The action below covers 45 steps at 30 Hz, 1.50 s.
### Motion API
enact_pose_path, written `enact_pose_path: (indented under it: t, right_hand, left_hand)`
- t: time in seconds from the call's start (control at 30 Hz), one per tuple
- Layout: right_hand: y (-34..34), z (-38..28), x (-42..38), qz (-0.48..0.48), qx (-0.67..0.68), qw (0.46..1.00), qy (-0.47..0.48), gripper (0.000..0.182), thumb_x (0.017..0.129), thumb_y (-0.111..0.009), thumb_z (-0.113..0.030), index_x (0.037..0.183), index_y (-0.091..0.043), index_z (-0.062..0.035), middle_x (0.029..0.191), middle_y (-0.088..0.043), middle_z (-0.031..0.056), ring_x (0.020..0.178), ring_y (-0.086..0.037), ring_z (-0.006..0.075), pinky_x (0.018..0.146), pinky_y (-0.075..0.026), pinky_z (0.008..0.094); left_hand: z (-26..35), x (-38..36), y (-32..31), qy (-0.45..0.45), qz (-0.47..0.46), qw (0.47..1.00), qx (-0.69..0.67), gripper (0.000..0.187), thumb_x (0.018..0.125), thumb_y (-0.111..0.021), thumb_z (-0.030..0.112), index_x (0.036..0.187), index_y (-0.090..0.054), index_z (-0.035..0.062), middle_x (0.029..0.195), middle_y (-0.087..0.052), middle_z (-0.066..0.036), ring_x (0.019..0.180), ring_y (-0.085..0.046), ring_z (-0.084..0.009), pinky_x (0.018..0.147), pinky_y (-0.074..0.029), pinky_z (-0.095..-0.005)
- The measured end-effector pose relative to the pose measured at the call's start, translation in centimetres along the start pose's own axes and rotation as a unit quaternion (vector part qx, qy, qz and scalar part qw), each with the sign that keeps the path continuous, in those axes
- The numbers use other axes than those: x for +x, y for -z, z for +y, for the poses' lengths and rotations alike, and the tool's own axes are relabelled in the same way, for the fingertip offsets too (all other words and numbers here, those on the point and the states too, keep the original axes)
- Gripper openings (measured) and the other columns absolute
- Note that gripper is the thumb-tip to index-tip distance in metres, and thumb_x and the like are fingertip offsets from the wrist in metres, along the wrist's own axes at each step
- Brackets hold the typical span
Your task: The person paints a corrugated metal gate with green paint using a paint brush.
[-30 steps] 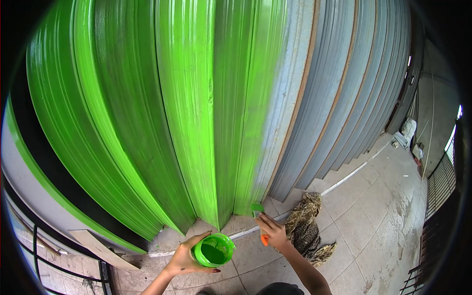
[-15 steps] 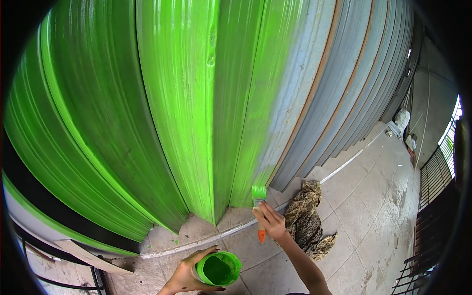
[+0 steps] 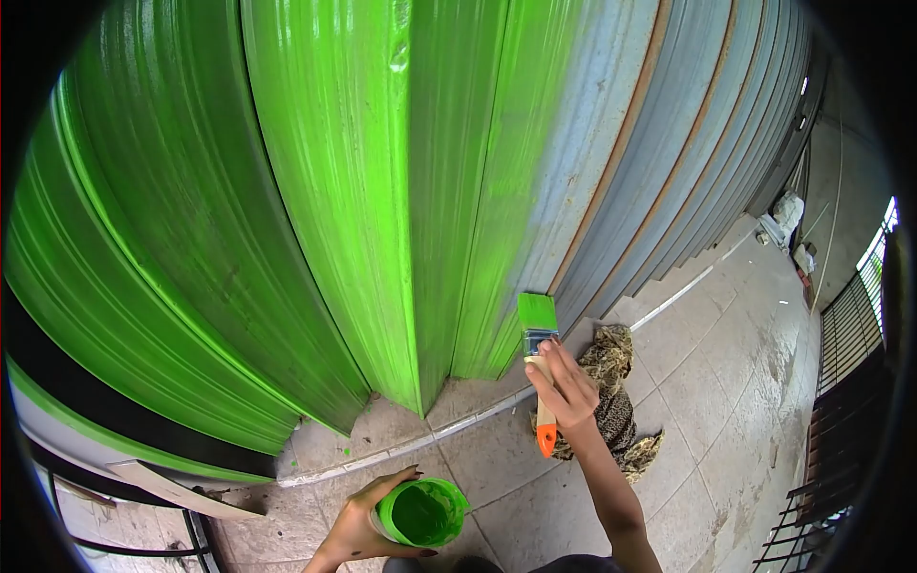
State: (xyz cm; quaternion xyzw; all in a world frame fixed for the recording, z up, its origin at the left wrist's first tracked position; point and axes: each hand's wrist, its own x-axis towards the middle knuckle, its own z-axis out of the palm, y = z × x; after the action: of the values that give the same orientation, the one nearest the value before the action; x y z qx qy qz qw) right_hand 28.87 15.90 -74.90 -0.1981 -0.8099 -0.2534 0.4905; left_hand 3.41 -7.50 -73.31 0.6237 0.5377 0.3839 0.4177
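My right hand (image 3: 565, 387) grips a paintbrush (image 3: 540, 368) by its wooden handle, which ends in an orange tip. Bright green paint coats the bristles, which lie against the lower part of the corrugated metal panel (image 3: 568, 205), near the border of green and bare grey. In my left hand (image 3: 361, 520) is a cup of green paint (image 3: 420, 513), held from the side with thumb and fingers around it. Its mouth faces up and paint smears its inner wall. Left of the brush, the folds of the panel are green; to the right they are grey with rusty edges.
A crumpled patterned cloth (image 3: 611, 411) lies on the tiled floor (image 3: 712, 382) beside my right arm. A board (image 3: 186, 492) rests at the lower left. White bags (image 3: 786, 210) lie at the far right, near a barred gate (image 3: 850, 325).
My right hand has moved the brush up and to the right along the panel's lower part. My left hand still holds the cup in nearly the same place.
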Motion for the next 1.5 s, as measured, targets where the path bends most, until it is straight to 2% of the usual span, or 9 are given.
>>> enact_pose_path:
  t: [0.33, 0.47, 0.53, 0.73, 0.97, 1.07, 1.17, 1.4, 1.5]
  right_hand:
    - [-7.6, -6.3, -15.7, -0.260, 0.113, 0.957, -0.064, 0.034, 0.079, -0.068, -0.011, 0.114, -0.065, -0.0129, 0.113, -0.066, 0.0134, 0.105, -0.066, 0.0278, 0.084, -0.059, 0.0322]
    - [-7.0, -3.6, -11.7, -0.224, 0.090, 0.968, -0.073, 0.030, 0.079, -0.070, -0.009, 0.109, -0.066, -0.0112, 0.115, -0.066, 0.0150, 0.106, -0.066, 0.0278, 0.083, -0.059, 0.0341]
    - [-5.3, -2.4, -7.0, -0.176, 0.079, 0.980, -0.055, 0.028, 0.078, -0.070, -0.008, 0.106, -0.067, -0.0108, 0.115, -0.067, 0.0153, 0.105, -0.067, 0.0281, 0.082, -0.060, 0.0343]
    - [-0.7, -0.2, 2.5, 0.044, -0.019, 0.999, -0.017, 0.026, 0.079, -0.071, -0.007, 0.104, -0.070, -0.0142, 0.113, -0.069, 0.0133, 0.100, -0.069, 0.0263, 0.081, -0.060, 0.0323]
    - [-3.7, -3.4, -10.3, -0.162, 0.055, 0.984, -0.057, 0.029, 0.076, -0.073, -0.009, 0.104, -0.068, -0.0152, 0.111, -0.068, 0.0109, 0.101, -0.068, 0.0238, 0.080, -0.060, 0.0301]
    - [-4.2, -3.3, -13.9, -0.249, 0.076, 0.964, -0.054, 0.032, 0.078, -0.070, -0.008, 0.109, -0.066, -0.0148, 0.109, -0.068, 0.0106, 0.102, -0.068, 0.0236, 0.080, -0.059, 0.0308]
    - [-3.6, -1.0, -10.6, -0.225, 0.064, 0.968, -0.089, 0.033, 0.080, -0.067, -0.007, 0.113, -0.064, -0.0146, 0.114, -0.067, 0.0101, 0.104, -0.067, 0.0238, 0.080, -0.059, 0.0318]
    - [1.6, 1.9, 3.9, 0.065, 0.009, 0.997, -0.034, 0.030, 0.080, -0.068, -0.005, 0.108, -0.069, -0.0137, 0.117, -0.067, 0.0127, 0.101, -0.069, 0.0255, 0.071, -0.061, 0.0301]
    - [0.5, 0.5, 1.0, 0.002, 0.045, 0.996, -0.080, 0.031, 0.080, -0.068, -0.005, 0.110, -0.069, -0.0149, 0.117, -0.068, 0.0121, 0.101, -0.069, 0.0266, 0.074, -0.061, 0.0317]
  left_hand:
    - [0.3, -0.1, -0.1, 0.016, 0.004, 1.000, -0.007, 0.102, 0.051, -0.095, 0.029, 0.138, -0.048, 0.0034, 0.128, -0.060, -0.014, 0.117, -0.060, -0.0249, 0.103, -0.045, -0.0364]
    - [0.7, -0.2, 0.0, 0.043, 0.023, 0.999, -0.020, 0.104, 0.045, -0.098, 0.026, 0.135, -0.051, 0.0014, 0.125, -0.063, -0.013, 0.117, -0.059, -0.0225, 0.104, -0.043, -0.0363]
    - [0.3, -0.3, 0.1, 0.020, 0.014, 1.000, 0.000, 0.103, 0.049, -0.096, 0.028, 0.137, -0.049, 0.0028, 0.126, -0.062, -0.013, 0.117, -0.060, -0.0242, 0.103, -0.044, -0.0363]
    - [0.5, 0.0, -0.3, 0.023, 0.012, 1.000, -0.008, 0.101, 0.050, -0.095, 0.029, 0.137, -0.050, 0.0035, 0.127, -0.062, -0.014, 0.117, -0.060, -0.0259, 0.103, -0.045, -0.0369]
    - [-0.1, 0.0, -0.5, 0.016, 0.024, 0.999, -0.020, 0.109, 0.042, -0.099, 0.028, 0.135, -0.051, 0.0001, 0.127, -0.062, -0.012, 0.119, -0.059, -0.0231, 0.105, -0.042, -0.0371]
    - [0.5, 0.0, -0.2, -0.001, 0.027, 1.000, -0.001, 0.102, 0.048, -0.095, 0.026, 0.136, -0.050, 0.0017, 0.127, -0.062, -0.014, 0.118, -0.060, -0.0260, 0.104, -0.045, -0.0379]
    - [1.1, 0.0, 0.0, 0.000, 0.035, 0.999, -0.015, 0.102, 0.048, -0.096, 0.026, 0.136, -0.050, 0.0011, 0.126, -0.062, -0.014, 0.118, -0.060, -0.0265, 0.104, -0.044, -0.0381]
    - [1.4, 0.5, 0.4, -0.025, 0.054, 0.998, -0.014, 0.103, 0.047, -0.095, 0.025, 0.135, -0.050, -0.0020, 0.125, -0.062, -0.017, 0.119, -0.058, -0.0262, 0.106, -0.041, -0.0383]
    - [1.4, 0.5, 0.7, -0.012, 0.061, 0.997, -0.037, 0.105, 0.045, -0.096, 0.025, 0.135, -0.049, -0.0038, 0.124, -0.062, -0.017, 0.118, -0.059, -0.0249, 0.106, -0.041, -0.0386]
